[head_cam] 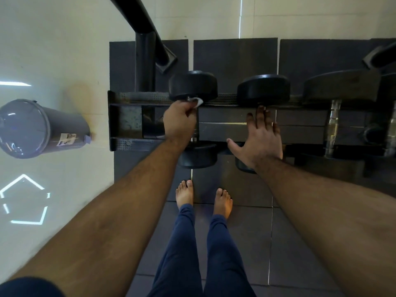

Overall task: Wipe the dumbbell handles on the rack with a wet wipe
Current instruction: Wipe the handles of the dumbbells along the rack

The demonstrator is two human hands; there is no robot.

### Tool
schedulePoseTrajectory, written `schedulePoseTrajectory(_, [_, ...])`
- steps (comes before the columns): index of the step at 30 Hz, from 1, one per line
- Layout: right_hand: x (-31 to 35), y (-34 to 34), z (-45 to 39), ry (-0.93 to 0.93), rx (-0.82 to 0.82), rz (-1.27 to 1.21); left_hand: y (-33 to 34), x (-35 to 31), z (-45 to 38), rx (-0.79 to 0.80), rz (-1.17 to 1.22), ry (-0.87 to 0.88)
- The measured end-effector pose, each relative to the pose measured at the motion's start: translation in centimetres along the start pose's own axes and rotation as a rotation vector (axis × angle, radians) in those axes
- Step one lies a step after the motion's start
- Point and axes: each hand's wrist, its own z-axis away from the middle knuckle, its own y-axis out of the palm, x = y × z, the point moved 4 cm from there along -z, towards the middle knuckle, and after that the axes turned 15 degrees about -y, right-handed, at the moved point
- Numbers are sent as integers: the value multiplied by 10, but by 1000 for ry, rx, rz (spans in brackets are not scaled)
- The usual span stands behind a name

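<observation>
A black metal rack (132,103) holds black dumbbells side by side. My left hand (179,121) is wrapped around the handle of the leftmost dumbbell (192,85), with a white wet wipe (198,101) poking out by the far weight head. The handle itself is hidden under my fist. My right hand (262,138) lies flat with fingers spread over the handle of the second dumbbell (263,90), fingertips touching its far head. A larger dumbbell (342,84) with a shiny chrome handle (333,125) sits further right.
A grey bin (38,129) stands on the pale floor to the left of the rack. Black upright and slanted bars (145,67) rise behind the rack. Dark rubber mats (300,243) cover the floor under my bare feet (203,198).
</observation>
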Motion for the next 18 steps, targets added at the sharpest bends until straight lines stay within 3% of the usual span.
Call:
schedulePoseTrajectory(5, [-1, 0, 0, 1, -7, -5, 2, 6, -1, -29, -215, 95])
schedulePoseTrajectory(9, [0, -2, 1, -2, -15, -14, 9, -20, 4, 138, -535, 438])
schedulePoseTrajectory(13, [0, -3, 2, -4, -36, -16, 16, -38, 0, 126, -753, 593])
schedulePoseTrajectory(16, [-1, -2, 2, -2, -52, -19, 22, -25, 14, 272, -957, 665])
schedulePoseTrajectory(18, [-2, -2, 1, 0, -53, -14, 21, -8, 13, 484, -960, 598])
